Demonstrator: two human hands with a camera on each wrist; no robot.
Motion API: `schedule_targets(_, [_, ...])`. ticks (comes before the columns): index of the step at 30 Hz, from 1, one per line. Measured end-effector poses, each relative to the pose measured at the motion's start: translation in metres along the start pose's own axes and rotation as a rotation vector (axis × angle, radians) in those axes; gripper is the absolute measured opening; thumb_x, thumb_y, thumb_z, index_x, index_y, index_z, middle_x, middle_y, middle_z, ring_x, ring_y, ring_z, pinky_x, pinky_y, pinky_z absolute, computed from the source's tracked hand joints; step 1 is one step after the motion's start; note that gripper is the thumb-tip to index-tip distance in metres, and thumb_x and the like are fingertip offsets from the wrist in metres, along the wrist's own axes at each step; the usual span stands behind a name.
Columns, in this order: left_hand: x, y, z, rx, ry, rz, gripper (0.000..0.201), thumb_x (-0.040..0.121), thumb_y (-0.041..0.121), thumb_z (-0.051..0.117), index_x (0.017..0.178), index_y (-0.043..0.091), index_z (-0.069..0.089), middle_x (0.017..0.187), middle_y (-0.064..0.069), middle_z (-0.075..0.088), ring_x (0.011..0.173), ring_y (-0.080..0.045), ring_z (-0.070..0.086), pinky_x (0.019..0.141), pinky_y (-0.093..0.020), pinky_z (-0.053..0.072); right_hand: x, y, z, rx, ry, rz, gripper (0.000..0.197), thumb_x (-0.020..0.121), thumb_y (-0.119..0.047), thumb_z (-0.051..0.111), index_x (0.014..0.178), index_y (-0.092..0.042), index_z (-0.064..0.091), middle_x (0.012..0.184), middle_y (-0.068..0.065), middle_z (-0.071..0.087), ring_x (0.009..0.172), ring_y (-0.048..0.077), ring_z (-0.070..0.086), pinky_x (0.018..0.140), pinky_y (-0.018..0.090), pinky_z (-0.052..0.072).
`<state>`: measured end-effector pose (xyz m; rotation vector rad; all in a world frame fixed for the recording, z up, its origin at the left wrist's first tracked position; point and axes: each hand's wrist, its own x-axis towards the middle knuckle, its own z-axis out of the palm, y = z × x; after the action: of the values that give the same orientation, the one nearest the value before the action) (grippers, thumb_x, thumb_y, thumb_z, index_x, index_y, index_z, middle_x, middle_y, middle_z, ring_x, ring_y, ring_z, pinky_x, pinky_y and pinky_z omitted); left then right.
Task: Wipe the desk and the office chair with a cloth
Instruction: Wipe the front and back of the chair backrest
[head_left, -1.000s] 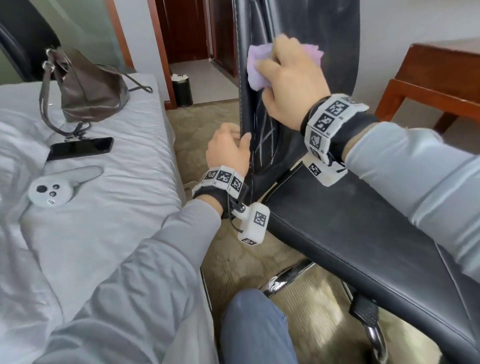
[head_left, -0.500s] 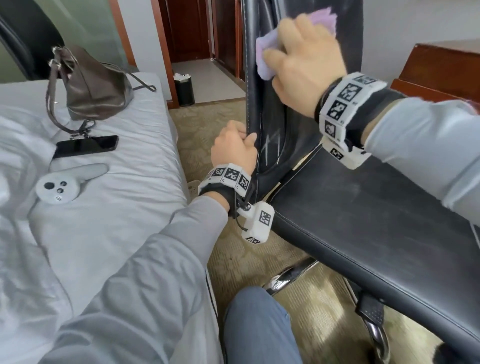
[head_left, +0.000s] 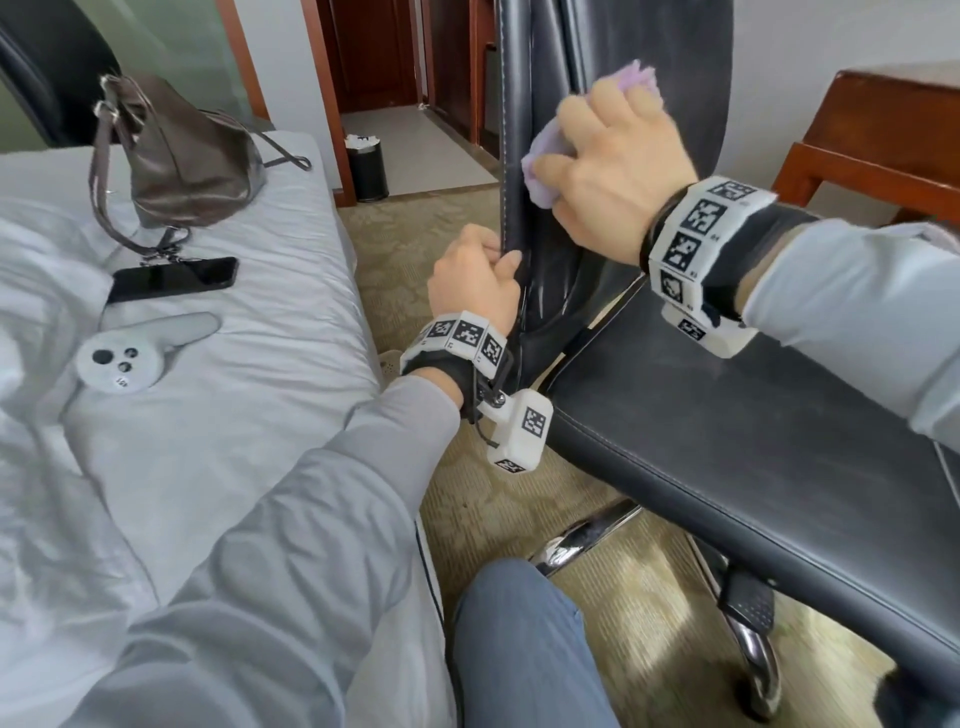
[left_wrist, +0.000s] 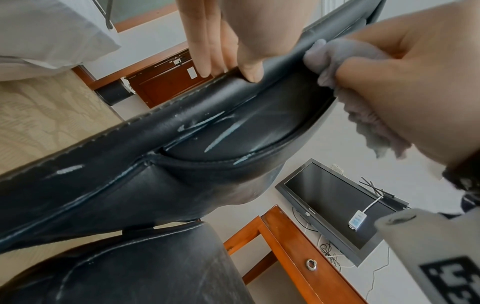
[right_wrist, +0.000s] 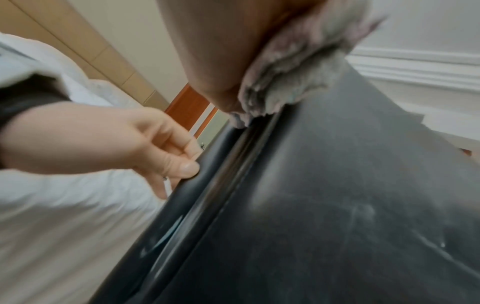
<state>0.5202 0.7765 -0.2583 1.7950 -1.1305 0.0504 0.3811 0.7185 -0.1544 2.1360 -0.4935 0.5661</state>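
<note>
Right hand: your right hand (head_left: 618, 171) bunches the fluffy lilac cloth (head_left: 540, 169) in curled fingers and presses it flat against the front of the backrest; part of the cloth sticks out past your fingertips, part bulges below your thumb.
Left hand: your left hand (head_left: 475, 283) clamps the side edge of the backrest, thumb on the front face, the other fingers wrapped round behind, just below the cloth.
Chair: the black leather office chair (head_left: 727, 441) stands with its tall backrest upright between your two hands; the wide padded seat runs under your right wrist, and the chrome base shows beneath it on the patterned carpet.
Backrest surface: in the left wrist view pale streaks and scuffs mark the leather (left_wrist: 223, 127) below your fingers, near the stitched seam.
Desk: the reddish-brown wooden desk (head_left: 883, 140) stands beyond your right wrist, apart from the chair; the left wrist view shows a ring-pull drawer (left_wrist: 310, 264) in it.
Bed: the white-sheeted bed (head_left: 208, 415) lies to the outside of your left hand.
On the bed: a brown leather handbag (head_left: 187, 150), a black smartphone (head_left: 174, 278) just beside its strap, and a grey handheld controller (head_left: 140, 353) near the phone.
Floor: a small black waste bin (head_left: 366, 169) stands by the doorway, well beyond your left fingers.
</note>
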Motion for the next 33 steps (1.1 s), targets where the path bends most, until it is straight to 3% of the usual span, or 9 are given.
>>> schedule_targets(4, [0.001,-0.001,-0.002,0.003,0.004,0.003,0.013,0.094,0.028,0.066,0.103,0.019,0.062,0.096,0.007,0.071,0.093,-0.016,0.066,0.082,-0.033,0.048,-0.015,-0.038,0.017,-0.039,-0.113,-0.080,0.027,0.078,-0.009,0.045,0.092,-0.004,0.067,0.095,0.012,0.059,0.087,0.032,0.055,0.064,0.038,0.037])
schedule_targets(10, [0.003,0.002,-0.005,-0.008,-0.021,0.004,0.013,0.094,0.027,0.066,0.103,0.018,0.063,0.093,0.008,0.069,0.094,-0.018,0.067,0.088,-0.038,0.051,-0.069,-0.073,0.037,0.033,-0.254,-0.176,0.031,0.083,-0.012,0.038,0.088,-0.007,0.069,0.084,0.009,0.059,0.081,0.031,0.057,0.069,0.041,0.043])
schedule_targets(13, [0.002,0.001,-0.006,-0.060,-0.010,-0.005,0.018,0.092,0.034,0.068,0.101,0.019,0.065,0.089,0.009,0.068,0.090,-0.016,0.068,0.086,-0.037,0.054,-0.048,-0.040,0.016,-0.003,-0.155,-0.046,0.029,0.077,-0.019,0.054,0.101,-0.008,0.067,0.093,0.015,0.056,0.091,0.037,0.056,0.080,0.051,0.045])
schedule_targets(15, [0.002,0.005,-0.007,-0.082,-0.007,-0.032,0.027,0.091,0.046,0.066,0.098,0.021,0.064,0.085,0.013,0.066,0.087,-0.013,0.067,0.083,-0.032,0.053,-0.025,-0.012,0.000,0.057,-0.069,0.084,0.033,0.079,-0.019,0.054,0.107,-0.008,0.066,0.100,0.019,0.055,0.097,0.040,0.056,0.080,0.052,0.045])
schedule_targets(19, [0.004,0.007,-0.008,-0.051,-0.005,-0.030,0.030,0.090,0.053,0.065,0.092,0.023,0.063,0.081,0.012,0.065,0.085,-0.015,0.065,0.079,-0.032,0.051,-0.017,-0.026,-0.001,0.068,-0.097,0.082,0.032,0.070,-0.011,0.063,0.100,0.001,0.066,0.099,0.019,0.057,0.088,0.038,0.059,0.059,0.040,0.046])
schedule_targets(22, [0.007,0.003,-0.010,0.002,-0.011,0.020,0.028,0.092,0.047,0.063,0.092,0.019,0.065,0.083,0.006,0.069,0.086,-0.021,0.065,0.078,-0.034,0.050,-0.044,-0.066,0.023,0.121,-0.234,0.051,0.044,0.057,-0.006,0.075,0.098,0.008,0.066,0.095,0.020,0.060,0.066,0.031,0.059,0.042,0.027,0.033])
schedule_targets(28, [0.009,0.005,-0.015,0.061,-0.030,0.077,0.026,0.095,0.043,0.062,0.093,0.018,0.064,0.074,0.012,0.061,0.086,-0.019,0.065,0.081,-0.033,0.051,-0.090,-0.107,0.055,0.190,-0.458,-0.024,0.054,0.055,-0.011,0.079,0.106,0.001,0.071,0.084,0.010,0.063,0.042,0.023,0.054,0.040,0.021,0.022])
schedule_targets(31, [0.008,0.005,-0.016,0.061,-0.030,0.085,0.026,0.094,0.044,0.063,0.092,0.018,0.065,0.068,0.015,0.056,0.086,-0.019,0.066,0.082,-0.036,0.052,-0.097,-0.109,0.055,0.199,-0.533,-0.044,0.053,0.065,-0.011,0.073,0.116,-0.001,0.067,0.094,0.011,0.064,0.051,0.026,0.060,0.039,0.024,0.032])
schedule_targets(33, [0.007,0.005,-0.016,0.061,-0.027,0.086,0.026,0.094,0.044,0.063,0.092,0.018,0.065,0.070,0.014,0.057,0.085,-0.018,0.065,0.081,-0.035,0.052,-0.092,-0.096,0.043,0.192,-0.450,0.004,0.047,0.068,-0.009,0.071,0.114,-0.001,0.065,0.097,0.015,0.061,0.053,0.027,0.058,0.041,0.026,0.034])
